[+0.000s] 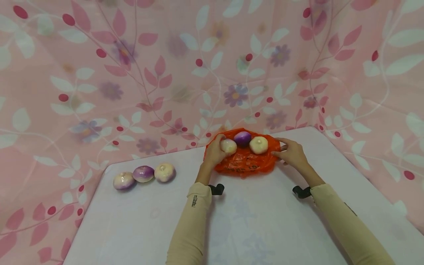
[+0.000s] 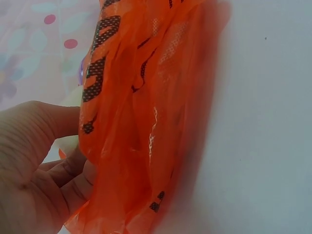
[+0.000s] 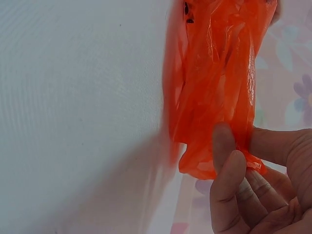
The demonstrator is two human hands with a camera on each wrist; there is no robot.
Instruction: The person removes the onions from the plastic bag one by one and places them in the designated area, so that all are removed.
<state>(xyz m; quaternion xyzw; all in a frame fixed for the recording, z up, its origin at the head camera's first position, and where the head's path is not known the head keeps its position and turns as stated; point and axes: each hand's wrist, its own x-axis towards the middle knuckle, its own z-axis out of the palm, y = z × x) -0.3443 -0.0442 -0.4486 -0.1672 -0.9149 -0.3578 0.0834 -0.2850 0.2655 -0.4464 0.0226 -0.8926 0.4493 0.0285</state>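
An orange-red plastic bag (image 1: 245, 163) with dark print lies at the back of the table. On it are a purple onion (image 1: 243, 138), a pale onion (image 1: 259, 145) and a whitish onion (image 1: 229, 146). My left hand (image 1: 214, 152) grips the whitish onion at the bag's left side. In the left wrist view, the bag (image 2: 131, 122) hides most of that onion and some fingertips. My right hand (image 1: 293, 152) is at the bag's right edge. Its thumb and fingers (image 3: 229, 183) pinch the thin plastic there, as the right wrist view shows.
On the table's left side, an onion with a purple underside (image 1: 124, 181), a purple-and-white onion (image 1: 144, 173) and a pale onion (image 1: 165, 172) sit in a row. Pink floral curtain (image 1: 165, 73) hangs close behind and beside the white table (image 1: 251, 228).
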